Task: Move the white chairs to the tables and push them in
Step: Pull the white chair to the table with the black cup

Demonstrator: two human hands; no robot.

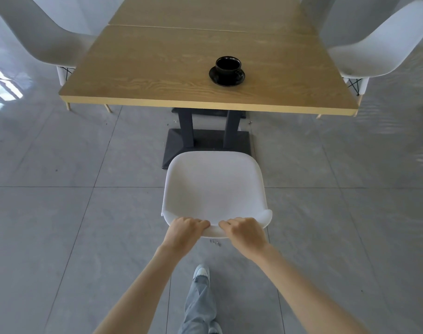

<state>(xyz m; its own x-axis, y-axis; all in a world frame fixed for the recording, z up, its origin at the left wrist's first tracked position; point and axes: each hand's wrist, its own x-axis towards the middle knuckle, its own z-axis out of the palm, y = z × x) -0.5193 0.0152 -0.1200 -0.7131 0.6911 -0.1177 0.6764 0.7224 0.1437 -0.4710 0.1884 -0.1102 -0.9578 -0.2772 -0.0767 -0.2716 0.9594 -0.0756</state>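
- Moulded white plastic chair (214,189), lower centre: probably light and stiff, likely to slide easily (glossy floor tiles (61,225)).
- Left hand (185,229) and right hand (244,231) closed over its backrest rim, a sound hold for pushing toward the wooden worktop (181,68).

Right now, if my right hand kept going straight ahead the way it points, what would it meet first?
The right hand already grips the white plastic chair by its backrest. Straight ahead lies the black metal table base, then the wooden table edge above; depth is uncertain.

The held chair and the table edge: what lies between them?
In the head view, only bare grey floor and the table's black base lie between the chair and the table.
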